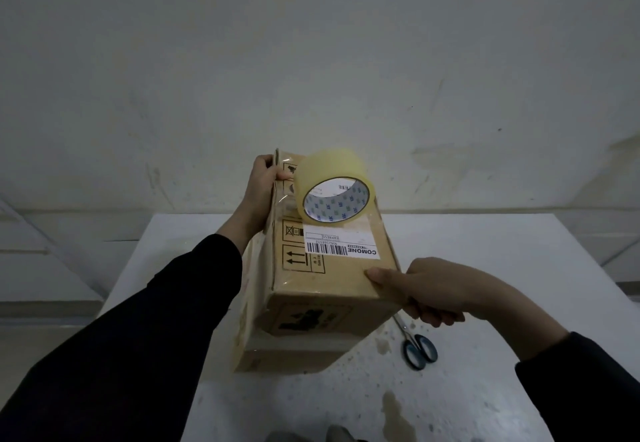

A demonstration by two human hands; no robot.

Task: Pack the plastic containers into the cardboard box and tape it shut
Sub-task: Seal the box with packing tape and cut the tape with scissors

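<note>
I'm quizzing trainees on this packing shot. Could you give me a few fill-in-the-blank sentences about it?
1. The tape roll sits on top of the cardboard ____.
2. Both ____ grip the box: left hand, right hand.
3. The ____ lie on the table, right of the box.

Missing words: box; hands; scissors

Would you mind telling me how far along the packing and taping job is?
The cardboard box is closed, with clear tape already on its edges. Left hand and right hand hold it tilted, tape roll resting on top. Remaining seams look unfinished; scissors wait on the table.
</note>
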